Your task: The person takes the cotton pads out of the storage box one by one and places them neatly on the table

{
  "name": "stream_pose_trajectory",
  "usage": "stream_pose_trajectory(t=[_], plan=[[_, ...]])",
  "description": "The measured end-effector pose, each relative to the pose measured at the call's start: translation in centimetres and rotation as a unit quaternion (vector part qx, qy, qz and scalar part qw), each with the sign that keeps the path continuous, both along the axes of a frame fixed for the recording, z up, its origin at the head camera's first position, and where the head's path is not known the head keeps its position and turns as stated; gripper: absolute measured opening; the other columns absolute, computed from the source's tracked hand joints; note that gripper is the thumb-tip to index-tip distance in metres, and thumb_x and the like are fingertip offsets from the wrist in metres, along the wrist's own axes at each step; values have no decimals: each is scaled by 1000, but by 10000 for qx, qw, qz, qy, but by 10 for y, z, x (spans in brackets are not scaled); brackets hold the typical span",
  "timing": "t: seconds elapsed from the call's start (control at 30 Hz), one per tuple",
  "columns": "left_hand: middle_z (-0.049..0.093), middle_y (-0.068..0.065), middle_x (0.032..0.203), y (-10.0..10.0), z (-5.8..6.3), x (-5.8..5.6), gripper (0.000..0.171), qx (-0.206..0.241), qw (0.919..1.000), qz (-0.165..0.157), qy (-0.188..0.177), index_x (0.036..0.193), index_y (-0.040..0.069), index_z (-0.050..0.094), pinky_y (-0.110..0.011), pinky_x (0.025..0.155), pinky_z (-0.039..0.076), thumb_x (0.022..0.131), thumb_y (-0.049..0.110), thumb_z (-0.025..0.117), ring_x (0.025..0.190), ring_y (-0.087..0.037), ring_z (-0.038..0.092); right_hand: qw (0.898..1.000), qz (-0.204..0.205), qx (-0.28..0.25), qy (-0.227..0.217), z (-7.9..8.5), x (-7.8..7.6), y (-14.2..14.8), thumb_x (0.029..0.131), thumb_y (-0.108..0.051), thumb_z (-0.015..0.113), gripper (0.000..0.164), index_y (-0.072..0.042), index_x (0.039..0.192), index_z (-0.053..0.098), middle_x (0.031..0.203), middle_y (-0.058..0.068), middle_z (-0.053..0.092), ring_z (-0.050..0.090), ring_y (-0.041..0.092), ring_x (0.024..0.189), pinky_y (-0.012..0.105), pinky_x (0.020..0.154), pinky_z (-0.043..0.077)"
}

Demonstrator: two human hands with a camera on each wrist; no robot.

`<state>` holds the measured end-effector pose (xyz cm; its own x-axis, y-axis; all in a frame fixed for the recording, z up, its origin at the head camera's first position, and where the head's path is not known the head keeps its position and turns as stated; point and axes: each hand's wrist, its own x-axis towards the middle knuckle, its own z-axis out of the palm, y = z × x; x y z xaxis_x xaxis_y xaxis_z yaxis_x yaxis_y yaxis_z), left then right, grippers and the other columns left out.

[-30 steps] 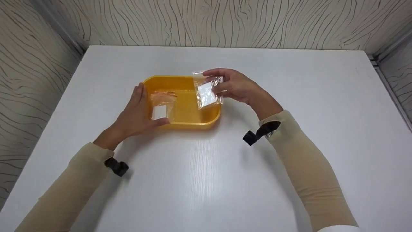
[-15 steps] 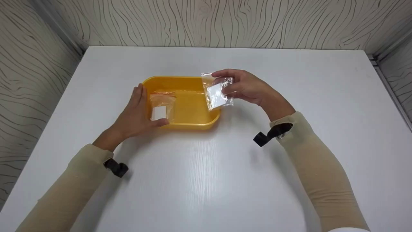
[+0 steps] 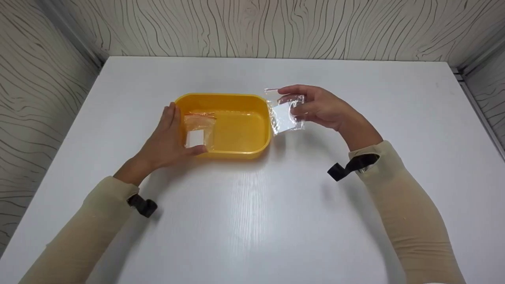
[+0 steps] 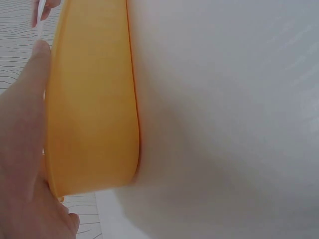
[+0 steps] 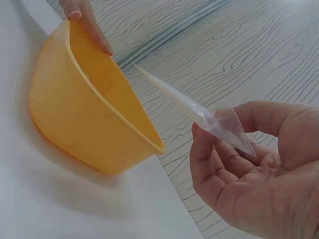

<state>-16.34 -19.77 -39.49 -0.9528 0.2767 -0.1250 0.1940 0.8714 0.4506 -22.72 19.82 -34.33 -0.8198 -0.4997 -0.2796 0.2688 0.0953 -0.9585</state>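
Note:
My left hand [image 3: 159, 140] holds the left end of a yellow plastic tub [image 3: 232, 154], its fingers along the side and its thumb over the front rim. Inside at the tub's left lies a clear zip bag [image 3: 209, 125] with a red strip at its top and a white square piece in it. My right hand [image 3: 325, 108] pinches another clear zip bag [image 3: 284, 118], also with a white square piece inside, raised just past the tub's right rim. In the right wrist view this bag [image 5: 199, 114] is seen nearly edge-on between the thumb and fingers.
The tub stands on a white table [image 3: 244, 221]. A wood-grain patterned wall [image 3: 276, 27] rises behind the table's back edge, with another panel [image 3: 39, 98] at the left. Black wrist cameras sit at both cuffs.
My right hand has carried its zip bag to the right, from over the tub's right end to just outside the rim. My left hand and the tub have stayed in place.

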Motion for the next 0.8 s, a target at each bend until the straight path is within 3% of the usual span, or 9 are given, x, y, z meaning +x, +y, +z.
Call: stream_pose_trajectory(t=[0.23,0.5,0.8], plan=[[-15,-20,168,1,0,0,134,-19,10000,-24,10,158,-4,-13,-55,123,16,83,68,70,155,-38,-8,9999,-98,97,25,2,2,15,93,12,58,53,-10,141,56,132,8,60,59,21,99,24,78,55],[-18,-20,167,-1,2,1,132,-17,9999,-22,-102,157,-5,-13,-54,123,14,84,68,69,155,-36,-12,9994,-65,-344,-73,0,5,32,92,13,60,49,-11,135,61,130,10,60,59,18,91,23,73,53],[-18,-21,167,-1,2,2,131,-56,9999,-35,-104,157,-5,-13,-54,123,13,85,68,68,155,-36,-12,9992,-119,-364,-86,-1,6,53,92,12,62,49,-13,134,63,128,7,60,60,19,99,25,76,54]])
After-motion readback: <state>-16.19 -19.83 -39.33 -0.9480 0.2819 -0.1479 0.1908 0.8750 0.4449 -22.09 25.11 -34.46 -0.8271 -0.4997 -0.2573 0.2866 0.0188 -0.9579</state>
